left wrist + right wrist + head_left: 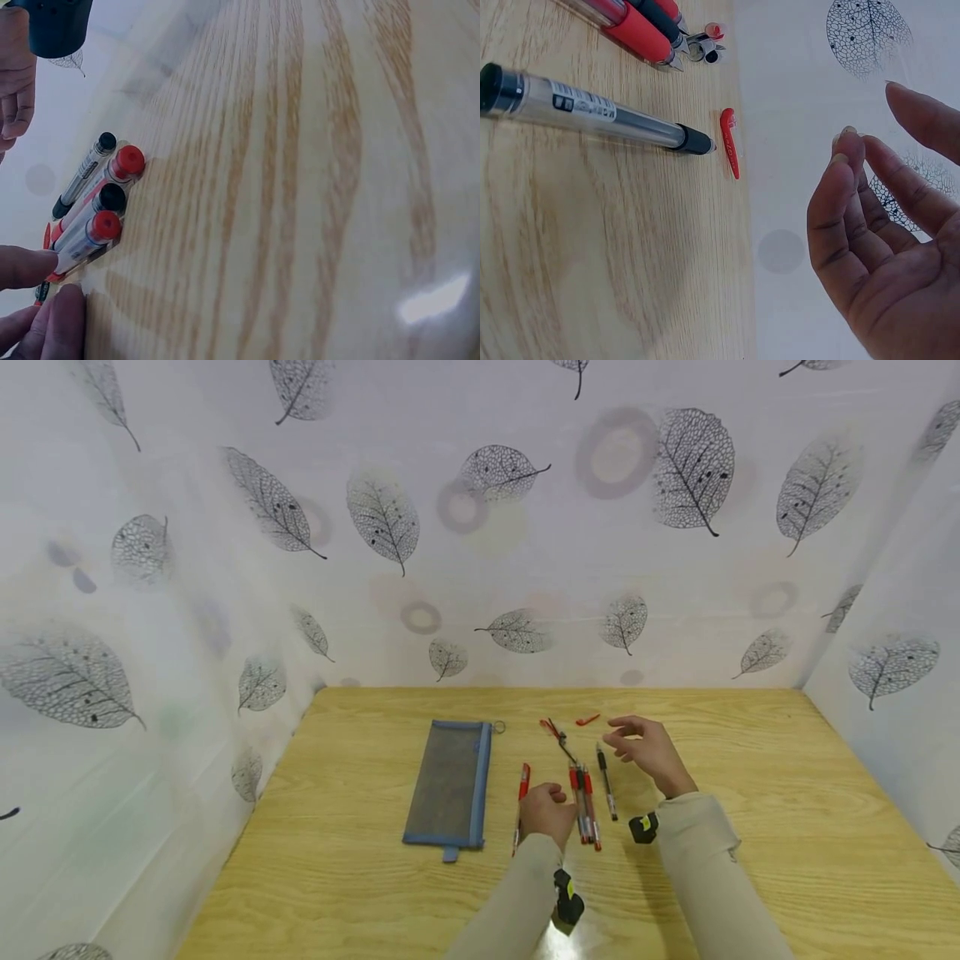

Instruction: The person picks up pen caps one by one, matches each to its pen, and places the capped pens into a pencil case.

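My left hand [547,812] lies low at the left side of a bunch of gel pens [588,806] with red and black grips. In the left wrist view its thumb [30,266] overlaps the nearest red-ended pen [88,238], fingers just below. A red pen [524,777] lies on the left, partly hidden by that hand. Over the table's right part, my right hand [651,752] hovers with loosely bent fingers and nothing in them. Beside it lies an uncapped black pen [630,116]. A red pen cap [730,144] sits beyond that pen's tip.
A blue-edged mesh zip pouch [448,785] with a key ring [499,727] lies flat to the left. More pen caps [558,737] are grouped beyond the bunched pens. Leaf-patterned sheeting [495,552] rises behind the wooden table [337,793] and along both sides.
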{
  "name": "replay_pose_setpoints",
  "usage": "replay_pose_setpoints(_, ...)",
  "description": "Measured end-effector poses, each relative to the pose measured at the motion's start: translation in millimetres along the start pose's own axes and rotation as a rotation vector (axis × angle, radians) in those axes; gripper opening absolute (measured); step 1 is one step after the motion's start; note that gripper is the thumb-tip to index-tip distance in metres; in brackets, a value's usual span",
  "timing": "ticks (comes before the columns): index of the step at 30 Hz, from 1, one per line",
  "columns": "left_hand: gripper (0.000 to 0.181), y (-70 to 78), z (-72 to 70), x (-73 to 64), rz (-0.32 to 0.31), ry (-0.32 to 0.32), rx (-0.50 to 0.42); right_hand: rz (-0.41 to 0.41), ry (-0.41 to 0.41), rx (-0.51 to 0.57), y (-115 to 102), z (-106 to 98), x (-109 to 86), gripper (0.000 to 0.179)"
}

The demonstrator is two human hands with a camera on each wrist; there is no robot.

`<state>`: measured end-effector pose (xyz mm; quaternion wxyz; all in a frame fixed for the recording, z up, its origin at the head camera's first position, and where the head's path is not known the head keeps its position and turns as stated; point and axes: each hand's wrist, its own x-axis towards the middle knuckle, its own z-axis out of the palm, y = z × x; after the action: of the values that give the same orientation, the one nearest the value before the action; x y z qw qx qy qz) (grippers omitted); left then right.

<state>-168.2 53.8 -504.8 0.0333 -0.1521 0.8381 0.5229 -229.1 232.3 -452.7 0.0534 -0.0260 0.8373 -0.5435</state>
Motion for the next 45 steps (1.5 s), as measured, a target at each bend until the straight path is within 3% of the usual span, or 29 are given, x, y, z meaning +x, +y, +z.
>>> replay_pose_setpoints(7, 0.027, 3.3, -1.2, -2.0, -0.004, -0.017, 0.014, 0.0, 0.003, 0.005, -1, 1, -1.0, 0.043)
replay_pose_setpoints(16, 0.021, 3.8, 4.7, -3.7, 0.006, 0.023, 0.144, -0.004, -0.002, -0.016, -2, -4, 2.8, 0.044)
replay_pose_setpoints(45, 0.028, 10.0, 10.0, -2.7, -0.035, -0.017, 0.222, 0.002, -0.019, -0.026, 7, -4, 17.3, 0.05)
